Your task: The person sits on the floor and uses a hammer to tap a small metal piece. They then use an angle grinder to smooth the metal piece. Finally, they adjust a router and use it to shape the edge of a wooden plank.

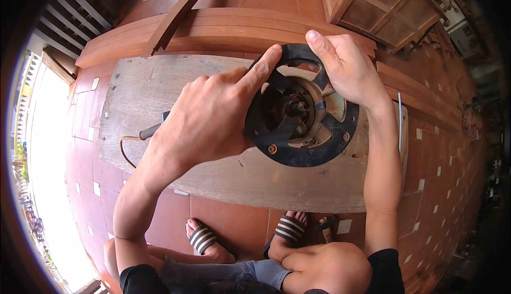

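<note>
A wood router (pixel 302 158) is held up over the bench with its round black base plate facing me. Through the plate's openings show the metal collet in the middle and the worn inside of the housing. My left hand (pixel 213 116) is closed round its left side, the index finger stretched along the rim. At the upper right my right hand (pixel 351 68) grips the edge, thumb on top; its other fingers are mostly hidden behind. To the left of the router, a power cord (pixel 123 147) with a dark sleeve comes out from behind my left wrist.
The worn wooden bench (pixel 138 89) lies under my hands. Long reddish beams (pixel 229 30) lie beyond it, with a curved timber (pixel 178 14) across them. A panelled wooden piece (pixel 380 9) stands far right. A hammer-like tool (pixel 326 229) rests near my sandalled foot (pixel 287 233).
</note>
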`<state>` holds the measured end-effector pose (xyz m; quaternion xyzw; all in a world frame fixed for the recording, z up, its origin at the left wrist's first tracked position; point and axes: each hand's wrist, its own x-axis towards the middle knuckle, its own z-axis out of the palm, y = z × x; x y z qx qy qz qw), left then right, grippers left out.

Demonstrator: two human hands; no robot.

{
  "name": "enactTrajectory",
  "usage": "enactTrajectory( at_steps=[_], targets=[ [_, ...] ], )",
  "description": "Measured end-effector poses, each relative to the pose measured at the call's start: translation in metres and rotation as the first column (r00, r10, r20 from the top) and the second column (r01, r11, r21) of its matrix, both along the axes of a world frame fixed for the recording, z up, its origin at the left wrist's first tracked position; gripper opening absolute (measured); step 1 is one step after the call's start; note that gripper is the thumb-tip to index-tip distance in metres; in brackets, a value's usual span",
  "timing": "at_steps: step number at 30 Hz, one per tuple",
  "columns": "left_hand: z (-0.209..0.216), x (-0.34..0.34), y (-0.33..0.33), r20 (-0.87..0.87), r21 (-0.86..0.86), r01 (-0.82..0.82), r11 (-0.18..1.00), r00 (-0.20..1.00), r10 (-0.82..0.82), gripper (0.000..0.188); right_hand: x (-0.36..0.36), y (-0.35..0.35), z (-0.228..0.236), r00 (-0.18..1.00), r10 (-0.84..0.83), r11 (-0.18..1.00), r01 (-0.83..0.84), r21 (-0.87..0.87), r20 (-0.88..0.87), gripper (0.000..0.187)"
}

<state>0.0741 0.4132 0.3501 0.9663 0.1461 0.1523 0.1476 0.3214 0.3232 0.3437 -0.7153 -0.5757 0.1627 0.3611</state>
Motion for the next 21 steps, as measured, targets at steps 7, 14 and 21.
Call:
enactTrajectory(
  at_steps=[7, 14, 21],
  targets=[
    [0.013, 0.005, 0.007, -0.188, -0.135, -0.121, 0.983, 0.978, 0.095, 0.113, 0.004, 0.01, -0.001, 0.999, -0.035, 0.998, 0.033, -0.05, -0.036, 0.069],
    [0.003, 0.004, 0.028, -0.188, -0.179, -0.175, 0.968, 0.972, 0.141, 0.109, -0.004, 0.017, -0.002, 0.923, 0.024, 0.999, -0.033, -0.016, -0.383, 0.043],
    [-0.005, 0.009, 0.032, -0.103, -0.212, -0.166, 0.963, 0.984, 0.147, 0.109, -0.011, 0.014, 0.011, 0.839, -0.152, 0.984, 0.08, -0.157, -0.523, 0.037]
  ],
)
